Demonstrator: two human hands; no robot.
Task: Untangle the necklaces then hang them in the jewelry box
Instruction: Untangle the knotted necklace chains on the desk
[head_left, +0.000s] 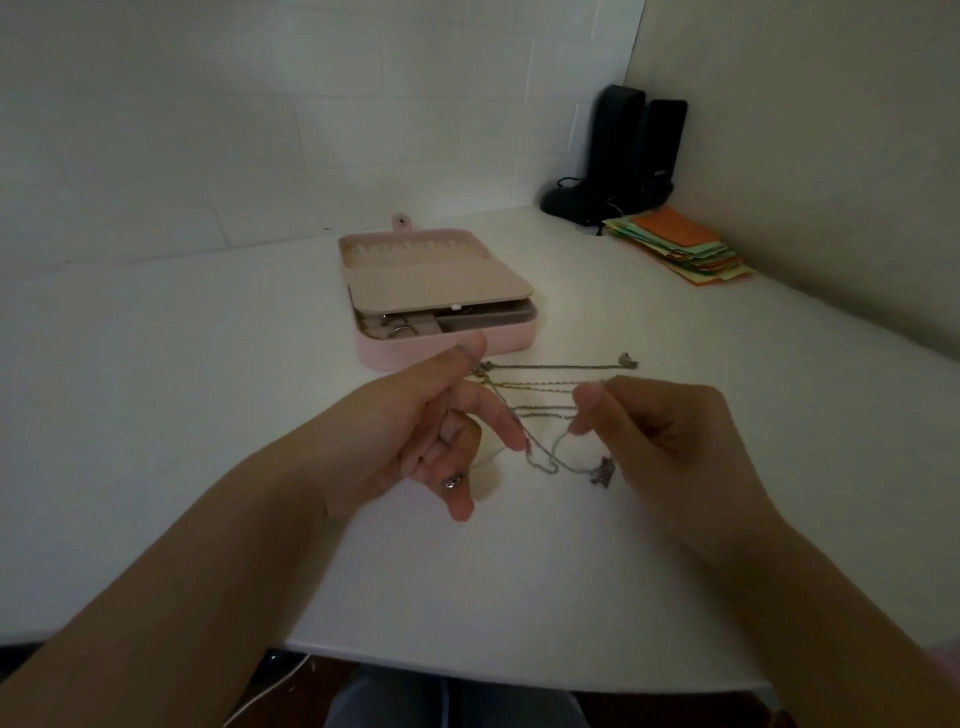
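**Tangled chains held between both hands**

Above the white table (208, 415), the left hand (415, 441) pinches the necklaces (540, 410) between thumb and forefinger, the other fingers spread (a ring on one). The right hand (670, 441) pinches the strands' other side with curled fingers. The thin silver and gold chains stretch between them, loops and what looks like a small pendant (602, 472) dangling. Beyond, the pink jewelry box (441, 296) sits half open. Far right lie coloured papers (680, 244) and dark speakers (623, 156); no writing is legible.
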